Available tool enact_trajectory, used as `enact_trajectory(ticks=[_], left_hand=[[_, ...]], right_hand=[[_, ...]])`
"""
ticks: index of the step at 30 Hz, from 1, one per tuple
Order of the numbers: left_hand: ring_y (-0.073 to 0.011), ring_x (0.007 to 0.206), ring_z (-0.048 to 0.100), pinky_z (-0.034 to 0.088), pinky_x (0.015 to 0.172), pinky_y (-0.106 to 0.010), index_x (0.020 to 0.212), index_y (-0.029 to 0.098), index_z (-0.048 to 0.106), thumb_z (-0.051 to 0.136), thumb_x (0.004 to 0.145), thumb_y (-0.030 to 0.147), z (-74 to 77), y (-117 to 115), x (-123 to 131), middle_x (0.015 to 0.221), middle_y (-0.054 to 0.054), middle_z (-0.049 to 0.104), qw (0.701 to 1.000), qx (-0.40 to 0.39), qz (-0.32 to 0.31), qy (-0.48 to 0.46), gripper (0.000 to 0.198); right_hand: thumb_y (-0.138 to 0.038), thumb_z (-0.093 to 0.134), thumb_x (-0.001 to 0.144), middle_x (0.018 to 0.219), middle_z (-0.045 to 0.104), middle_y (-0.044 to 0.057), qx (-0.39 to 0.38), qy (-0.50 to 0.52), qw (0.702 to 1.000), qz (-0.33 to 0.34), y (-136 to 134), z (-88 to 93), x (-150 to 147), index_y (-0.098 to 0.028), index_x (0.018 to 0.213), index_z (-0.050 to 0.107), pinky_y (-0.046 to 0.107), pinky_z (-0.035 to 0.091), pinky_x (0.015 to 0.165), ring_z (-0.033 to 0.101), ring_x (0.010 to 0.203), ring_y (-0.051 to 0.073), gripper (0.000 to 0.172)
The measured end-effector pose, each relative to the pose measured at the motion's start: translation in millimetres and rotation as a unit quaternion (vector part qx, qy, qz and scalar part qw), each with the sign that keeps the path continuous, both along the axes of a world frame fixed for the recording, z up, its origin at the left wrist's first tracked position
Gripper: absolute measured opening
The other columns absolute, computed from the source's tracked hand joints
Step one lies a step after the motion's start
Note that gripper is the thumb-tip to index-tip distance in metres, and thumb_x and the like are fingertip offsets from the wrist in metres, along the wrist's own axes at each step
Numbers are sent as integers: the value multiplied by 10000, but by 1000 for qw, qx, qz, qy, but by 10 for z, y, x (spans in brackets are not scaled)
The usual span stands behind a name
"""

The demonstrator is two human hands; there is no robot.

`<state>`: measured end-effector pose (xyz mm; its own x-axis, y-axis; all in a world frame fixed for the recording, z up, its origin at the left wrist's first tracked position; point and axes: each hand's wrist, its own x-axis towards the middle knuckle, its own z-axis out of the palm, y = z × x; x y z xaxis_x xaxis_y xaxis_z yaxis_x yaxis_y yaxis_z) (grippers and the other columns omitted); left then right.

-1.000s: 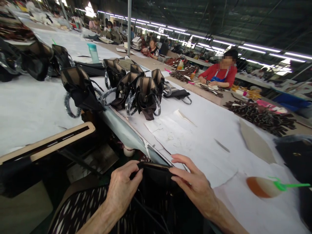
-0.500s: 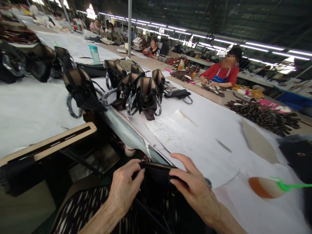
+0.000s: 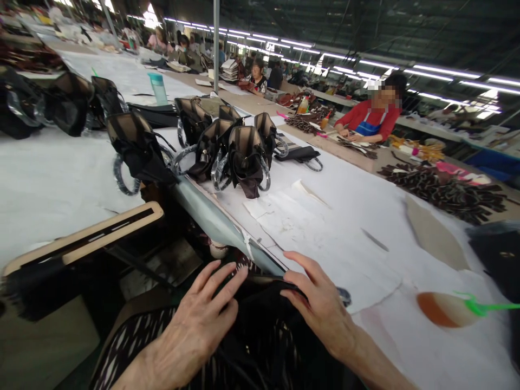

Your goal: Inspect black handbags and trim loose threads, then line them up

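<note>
A black handbag (image 3: 262, 311) lies on my lap, dark against the patterned cloth (image 3: 122, 346) beneath it. My right hand (image 3: 325, 306) pinches the bag's upper edge between thumb and fingers, the index finger raised. Over the bag's left side, my left hand (image 3: 199, 319) has its fingers stretched out flat and grips nothing. Just beyond my right hand shows a bit of plastic-wrapped ring handle (image 3: 344, 296). Much of the bag's lower body is lost in shadow.
Several black bags with wrapped handles (image 3: 246, 162) stand on the white-covered table (image 3: 353, 211). A bottle with a green nozzle (image 3: 447, 310) lies at right. A padded wooden-edged arm (image 3: 114, 230) juts in from the left. Across the table sits a co-worker in red (image 3: 371, 122).
My left hand has let go of the bag's edge and spread its fingers, shifting slightly left. My right hand keeps its pinch on the edge. The view has tilted slightly.
</note>
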<state>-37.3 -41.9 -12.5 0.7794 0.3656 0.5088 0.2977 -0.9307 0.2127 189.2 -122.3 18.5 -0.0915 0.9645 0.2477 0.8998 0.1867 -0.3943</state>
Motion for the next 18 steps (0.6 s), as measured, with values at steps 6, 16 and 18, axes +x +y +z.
enact_trajectory(ticks=[6, 16, 18], left_hand=[[-218, 1222, 369, 284, 1068, -386, 740, 156, 561, 463, 811, 90, 111, -95, 43, 1304, -38, 470, 997, -19, -65, 30, 138], [-173, 931, 588, 503, 799, -296, 1187, 182, 356, 465, 708, 25, 134, -234, 407, 1103, -79, 587, 949, -309, 39, 45, 516], [-187, 902, 596, 508, 763, -313, 1172, 206, 364, 539, 720, 82, 69, -251, 462, 1084, -65, 594, 942, -326, 67, 53, 500]], right_hand=[[-101, 461, 808, 1249, 433, 78, -22, 41, 999, 3, 77, -35, 30, -229, 924, 514, 384, 435, 946, 450, 1142, 211, 181], [-97, 502, 773, 1224, 464, 83, -16, 69, 997, 8, 85, -76, 29, -225, 957, 478, 385, 410, 965, 441, 1155, 212, 226], [-111, 527, 759, 1229, 463, 82, -29, 76, 997, 1, 85, -82, 43, -224, 973, 468, 385, 402, 966, 439, 1157, 215, 249]])
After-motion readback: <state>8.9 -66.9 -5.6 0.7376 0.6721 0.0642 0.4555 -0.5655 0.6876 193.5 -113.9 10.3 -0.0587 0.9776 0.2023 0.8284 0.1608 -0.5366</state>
